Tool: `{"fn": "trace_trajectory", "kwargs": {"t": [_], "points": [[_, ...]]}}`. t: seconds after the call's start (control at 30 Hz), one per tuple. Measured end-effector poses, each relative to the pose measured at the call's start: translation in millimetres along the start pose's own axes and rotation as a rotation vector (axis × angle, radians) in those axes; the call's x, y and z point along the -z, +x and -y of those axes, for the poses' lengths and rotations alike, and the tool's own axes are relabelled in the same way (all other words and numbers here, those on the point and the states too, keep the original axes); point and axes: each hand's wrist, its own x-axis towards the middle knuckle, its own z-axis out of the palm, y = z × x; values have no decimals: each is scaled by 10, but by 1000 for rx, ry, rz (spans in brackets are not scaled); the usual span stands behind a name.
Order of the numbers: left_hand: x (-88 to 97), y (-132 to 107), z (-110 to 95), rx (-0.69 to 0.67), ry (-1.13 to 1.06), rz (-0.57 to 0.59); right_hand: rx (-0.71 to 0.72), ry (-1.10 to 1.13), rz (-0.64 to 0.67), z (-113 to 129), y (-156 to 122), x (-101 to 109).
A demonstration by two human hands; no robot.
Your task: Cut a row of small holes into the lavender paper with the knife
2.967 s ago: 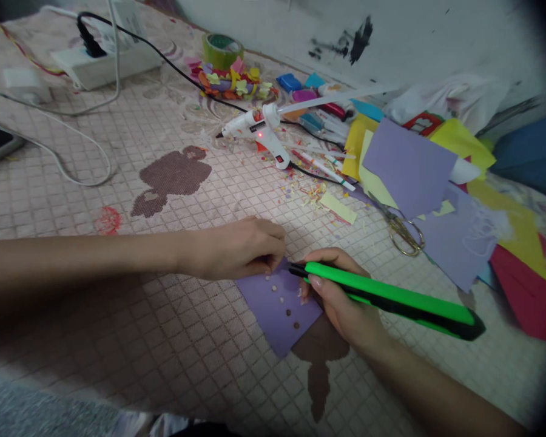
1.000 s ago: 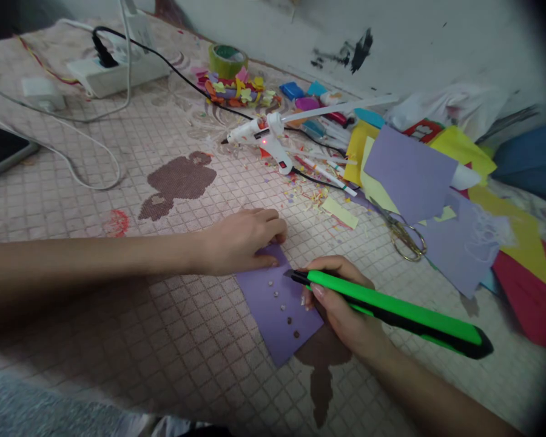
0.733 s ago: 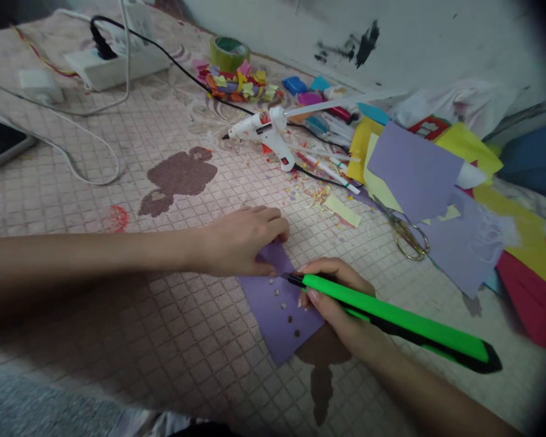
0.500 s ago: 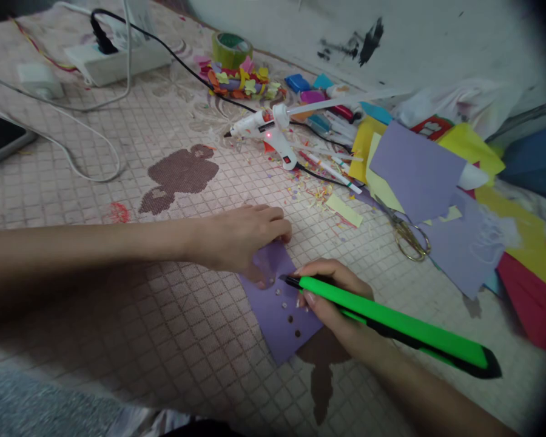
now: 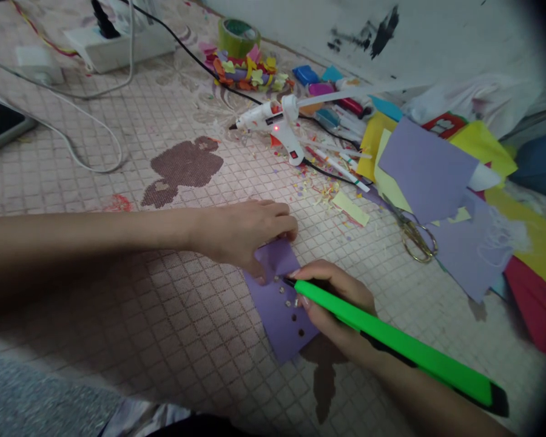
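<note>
My left hand (image 5: 243, 233) rests on the upper corner of a small lilac paper sheet (image 5: 277, 321), with the fingers pressing and creasing that corner. My right hand (image 5: 332, 303) is shut around a green and black utility knife (image 5: 391, 346). The knife's blade tip touches the sheet near a line of small round holes and paper bits (image 5: 289, 301). The right hand's fingertips lie on the sheet beside them. The sheet lies flat on a pink checked mat (image 5: 131, 261), partly over a brown stain.
A white glue gun (image 5: 273, 124) lies beyond the hands among paper scraps and marker pens. Gold scissors (image 5: 414, 237) sit against a pile of lilac, yellow and red paper (image 5: 437, 164). Farther back are a green tape roll (image 5: 238, 37), a power strip (image 5: 118, 48) and cables.
My left hand has moved onto the sheet's upper corner, which now looks creased. The knife tip has moved closer to the holes, and the knife's tail has swung lower. The whole view has shifted slightly.
</note>
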Motion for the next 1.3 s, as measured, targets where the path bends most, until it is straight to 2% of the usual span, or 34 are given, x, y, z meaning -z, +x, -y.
{"fn": "trace_trajectory", "kwargs": {"t": [0.33, 0.5, 0.7, 0.8, 0.97, 1.3], "points": [[0, -24, -6, 2, -13, -14, -40, 34, -54, 55, -1, 21], [4, -24, 10, -19, 8, -27, -151, 156, -108, 15, 6, 58], [81, -77, 25, -116, -2, 84, -149, 308, -159, -128, -42, 16], [105, -97, 18, -131, 13, 100, -136, 323, -173, -151, -46, 5], [103, -76, 20, -133, -14, 108, -114, 279, -185, -107, -35, 41], [5, -7, 63, -239, -164, 27, -77, 56, -199, 115, 64, 125]]}}
